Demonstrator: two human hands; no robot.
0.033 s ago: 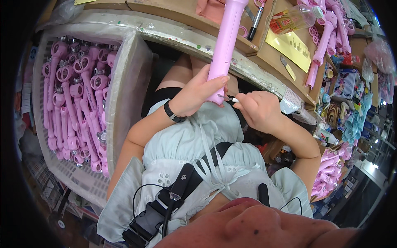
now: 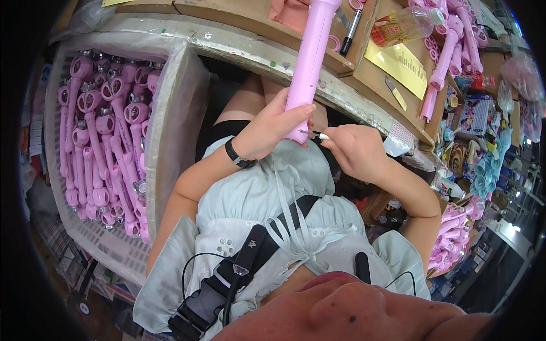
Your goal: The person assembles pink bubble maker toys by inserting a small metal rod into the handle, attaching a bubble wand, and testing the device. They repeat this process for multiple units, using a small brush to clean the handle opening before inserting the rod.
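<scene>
A long pink plastic wand handle (image 2: 307,71) stretches from above my lap up over the table edge. My left hand (image 2: 272,128), wearing a black wristband, is wrapped round its lower end. In my right hand (image 2: 357,149), the fingers are closed on a slim tool (image 2: 323,136) with a white grip and a thin metal shaft, perhaps a screwdriver. The metal tip meets the side of the handle near its rounded bottom end. Fingers hide most of the tool's grip, and the handle's top runs out of view.
At left stands a white plastic crate (image 2: 136,261) packed with pink wands (image 2: 94,131). Cardboard trays on the table hold a marker (image 2: 352,31), a plastic bottle (image 2: 401,27), a yellow paper (image 2: 398,68), a cutter blade (image 2: 396,94) and more pink wand parts (image 2: 449,51).
</scene>
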